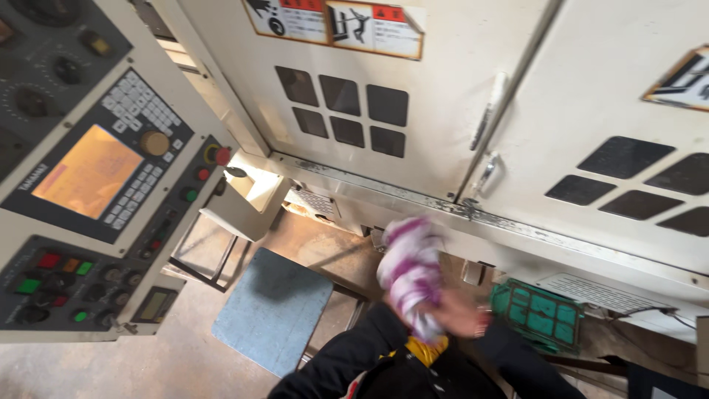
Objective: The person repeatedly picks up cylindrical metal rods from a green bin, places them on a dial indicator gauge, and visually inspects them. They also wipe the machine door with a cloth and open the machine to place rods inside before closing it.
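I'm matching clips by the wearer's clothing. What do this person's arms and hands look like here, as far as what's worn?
Both arms are in black long sleeves, the left sleeve and the right sleeve. A bit of yellow fabric shows between them, with a small red spot near the left sleeve. The one hand in view is bare and motion-blurred; something reddish sits at its wrist, too blurred to identify.

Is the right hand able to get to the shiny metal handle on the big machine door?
Probably yes. The right hand is bunched with the pink and white cloth below the shiny metal handle on the cream machine door. Nothing lies between them, though the cloth fills its grip.
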### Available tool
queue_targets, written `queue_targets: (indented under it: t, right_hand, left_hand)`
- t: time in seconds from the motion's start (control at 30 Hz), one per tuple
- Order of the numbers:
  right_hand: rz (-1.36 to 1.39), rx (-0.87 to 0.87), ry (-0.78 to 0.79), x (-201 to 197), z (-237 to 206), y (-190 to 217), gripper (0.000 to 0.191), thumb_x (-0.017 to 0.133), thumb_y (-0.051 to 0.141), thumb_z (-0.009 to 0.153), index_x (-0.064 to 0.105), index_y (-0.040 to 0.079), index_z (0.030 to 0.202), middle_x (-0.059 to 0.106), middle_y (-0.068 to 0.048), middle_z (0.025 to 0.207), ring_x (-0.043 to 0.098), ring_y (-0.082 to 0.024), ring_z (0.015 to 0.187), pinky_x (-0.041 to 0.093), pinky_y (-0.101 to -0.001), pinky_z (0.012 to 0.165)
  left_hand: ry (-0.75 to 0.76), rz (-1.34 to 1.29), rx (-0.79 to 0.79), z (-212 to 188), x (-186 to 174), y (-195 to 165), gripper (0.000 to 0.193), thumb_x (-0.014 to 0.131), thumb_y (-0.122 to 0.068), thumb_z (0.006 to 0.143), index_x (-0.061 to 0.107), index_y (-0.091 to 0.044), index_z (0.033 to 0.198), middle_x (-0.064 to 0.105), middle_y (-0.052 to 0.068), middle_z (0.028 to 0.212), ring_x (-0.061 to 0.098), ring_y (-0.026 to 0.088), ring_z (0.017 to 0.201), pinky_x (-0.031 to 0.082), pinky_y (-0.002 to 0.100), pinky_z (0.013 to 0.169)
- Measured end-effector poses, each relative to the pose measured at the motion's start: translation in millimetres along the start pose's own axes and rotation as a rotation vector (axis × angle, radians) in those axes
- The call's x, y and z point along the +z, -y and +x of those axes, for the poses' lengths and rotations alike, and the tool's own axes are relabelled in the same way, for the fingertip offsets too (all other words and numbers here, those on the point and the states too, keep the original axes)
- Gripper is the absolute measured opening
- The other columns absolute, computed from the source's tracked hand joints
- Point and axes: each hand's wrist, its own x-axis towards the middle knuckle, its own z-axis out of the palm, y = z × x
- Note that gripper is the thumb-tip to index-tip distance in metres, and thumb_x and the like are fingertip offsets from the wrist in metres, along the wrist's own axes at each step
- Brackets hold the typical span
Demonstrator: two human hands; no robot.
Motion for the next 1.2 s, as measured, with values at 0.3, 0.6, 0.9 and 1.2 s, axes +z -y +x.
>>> queue_targets:
  t: [0.3,0.6,0.9,1.2]
  right_hand:
    - [0.835,-0.323,-0.256,-28,-23,-12,0.043,0.062,0.015,0.097,0.053,0.0,0.136,0.067,-0.011,0.125,0.064,-0.02,0.117,0.05,-0.0344,0.102]
    - [0.564,-0.77,-0.228,-129,-67,19,0.032,0.055,0.019,0.103,0.058,-0.002,0.128,0.07,-0.013,0.115,0.068,-0.02,0.105,0.053,-0.0343,0.095]
    - [0.421,-0.872,-0.706,-195,-85,19,0.034,0.046,0.028,0.108,0.059,0.001,0.123,0.071,-0.01,0.105,0.069,-0.019,0.095,0.053,-0.0337,0.088]
    - [0.066,-0.827,-0.589,-149,-83,-20,0.042,0.036,0.038,0.112,0.061,0.004,0.117,0.072,-0.008,0.094,0.07,-0.018,0.085,0.054,-0.0331,0.082]
  left_hand:
    - [0.006,0.243,0.491,31,-24,-94,0.031,0.079,-0.018,0.075,0.078,-0.009,0.105,0.073,0.011,0.112,0.067,0.03,0.117,0.049,0.043,0.109]
    - [-1.196,-0.039,0.876,143,-20,-188,0.018,0.076,-0.037,0.065,0.069,-0.021,0.071,0.069,0.018,0.09,0.056,0.035,0.097,0.038,0.056,0.106]
    - [-0.262,-1.194,0.339,125,-38,-180,0.026,0.067,-0.026,0.104,0.074,-0.002,0.097,0.073,0.007,0.09,0.067,0.017,0.082,0.055,0.033,0.083]
    - [-0.185,-1.939,0.054,129,10,-164,0.031,0.064,-0.019,0.115,0.067,-0.002,0.09,0.055,-0.001,0.065,0.048,0.003,0.06,0.041,0.019,0.058]
